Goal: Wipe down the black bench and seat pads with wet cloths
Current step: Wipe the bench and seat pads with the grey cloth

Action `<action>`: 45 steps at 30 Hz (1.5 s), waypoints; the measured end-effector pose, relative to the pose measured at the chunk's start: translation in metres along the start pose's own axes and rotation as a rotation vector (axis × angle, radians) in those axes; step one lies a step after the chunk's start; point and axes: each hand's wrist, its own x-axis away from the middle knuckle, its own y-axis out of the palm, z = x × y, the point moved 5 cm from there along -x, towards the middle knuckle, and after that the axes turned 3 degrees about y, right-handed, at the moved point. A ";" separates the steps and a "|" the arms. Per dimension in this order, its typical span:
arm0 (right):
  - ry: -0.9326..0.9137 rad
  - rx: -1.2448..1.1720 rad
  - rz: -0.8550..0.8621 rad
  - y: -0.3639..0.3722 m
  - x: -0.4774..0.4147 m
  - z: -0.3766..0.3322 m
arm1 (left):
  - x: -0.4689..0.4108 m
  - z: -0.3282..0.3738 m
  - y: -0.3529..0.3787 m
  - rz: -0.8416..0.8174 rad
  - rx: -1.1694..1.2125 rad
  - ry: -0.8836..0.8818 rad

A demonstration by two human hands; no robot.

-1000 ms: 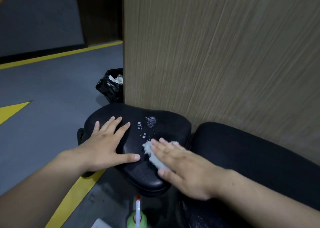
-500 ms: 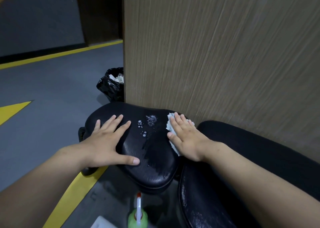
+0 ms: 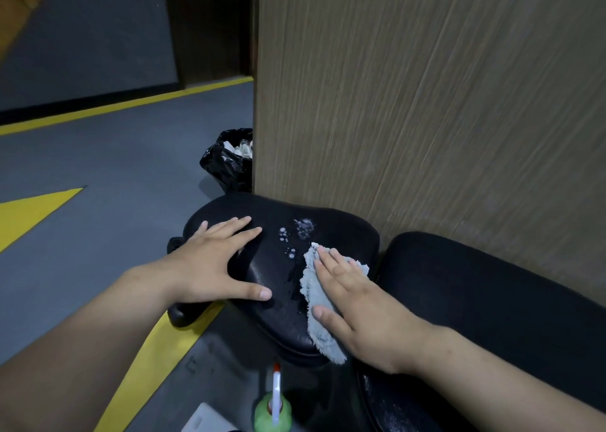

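- My left hand lies flat, fingers spread, on the left part of the black padded vinyl seat pad, gripping nothing.
- My right hand, fingers extended, presses the pale grey fuzzy wet cloth onto the pad's right edge.
- White foam droplets sit near its far edge.

Gym-like hall — grey floor with yellow lines, black padded bench.
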 end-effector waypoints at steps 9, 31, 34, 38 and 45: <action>0.184 0.074 -0.055 -0.018 -0.053 0.054 | -0.009 -0.018 0.004 0.024 -0.007 -0.054; 0.157 0.138 -0.082 -0.005 -0.111 -0.020 | -0.008 -0.015 0.002 0.018 -0.005 -0.070; 0.191 0.156 -0.074 -0.006 -0.072 -0.007 | -0.008 -0.018 0.000 -0.006 0.010 -0.048; 0.193 0.200 -0.048 0.001 -0.014 -0.005 | -0.008 -0.019 -0.003 -0.032 0.037 -0.039; 0.316 0.201 0.087 0.027 0.020 -0.018 | -0.005 -0.017 -0.005 -0.039 0.101 -0.080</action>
